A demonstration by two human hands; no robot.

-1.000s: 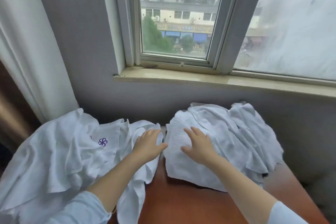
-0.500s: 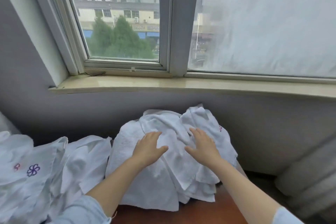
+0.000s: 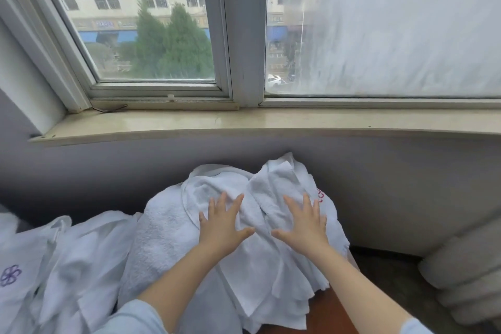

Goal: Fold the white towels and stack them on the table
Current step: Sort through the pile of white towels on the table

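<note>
A loose heap of white towels [image 3: 168, 238] lies on a reddish-brown table [image 3: 329, 312] against the wall under the window. My left hand [image 3: 223, 225] lies flat on the heap with fingers spread. Beside it, my right hand [image 3: 303, 222] rests flat on the same heap, fingers spread too. Red stitching [image 3: 320, 195] shows on a towel just right of my right hand. A second pile of crumpled white cloth [image 3: 67, 266] with a purple flower mark [image 3: 10, 275] lies at the lower left.
A stone window sill [image 3: 244, 123] juts out above the towels. A grey wall stands right behind the heap. A pale upholstered armrest [image 3: 466, 276] sits at the right, with dark floor between it and the table.
The view has swung to the right, so the left pile has slid toward the frame edge. Both hands moved further onto the right heap and spread their fingers flat.
</note>
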